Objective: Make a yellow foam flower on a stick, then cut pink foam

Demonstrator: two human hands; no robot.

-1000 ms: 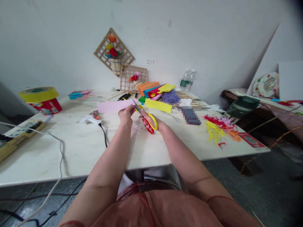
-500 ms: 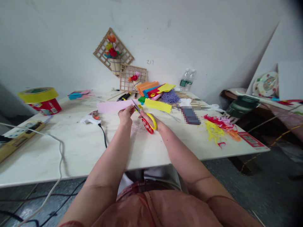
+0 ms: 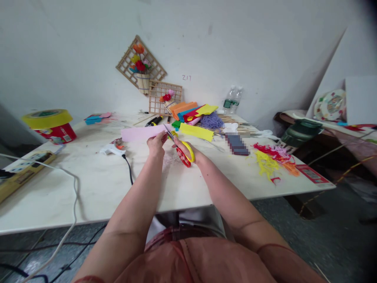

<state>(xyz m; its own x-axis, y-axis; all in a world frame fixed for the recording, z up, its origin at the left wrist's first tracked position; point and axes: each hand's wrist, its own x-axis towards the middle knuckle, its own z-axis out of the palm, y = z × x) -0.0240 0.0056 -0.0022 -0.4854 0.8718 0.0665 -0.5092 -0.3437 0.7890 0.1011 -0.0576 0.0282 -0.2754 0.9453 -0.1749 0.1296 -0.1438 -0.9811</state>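
Observation:
My left hand (image 3: 156,143) pinches the right end of a long pink paper strip (image 3: 138,133), which stretches away to the left above the table. In my right hand (image 3: 188,148) are scissors with one yellow and one red handle (image 3: 183,158). Their blades (image 3: 169,132) point up and left, right beside my left fingertips at the strip's end. Whether the blades are closed on the paper I cannot make out. A yellow paper strip (image 3: 196,132) lies just behind the scissors.
A white glue gun (image 3: 112,149) with a black cord lies left of my hands. At right are a phone (image 3: 237,144) and yellow shreds (image 3: 266,164). Purple shreds (image 3: 211,121) sit behind. A power strip (image 3: 26,169) and a tape-topped red tub (image 3: 60,133) stand far left.
Hardly anything differs. Both hands, the scissors and the pink strip stay in nearly the same place, with only a tiny shift of the view.

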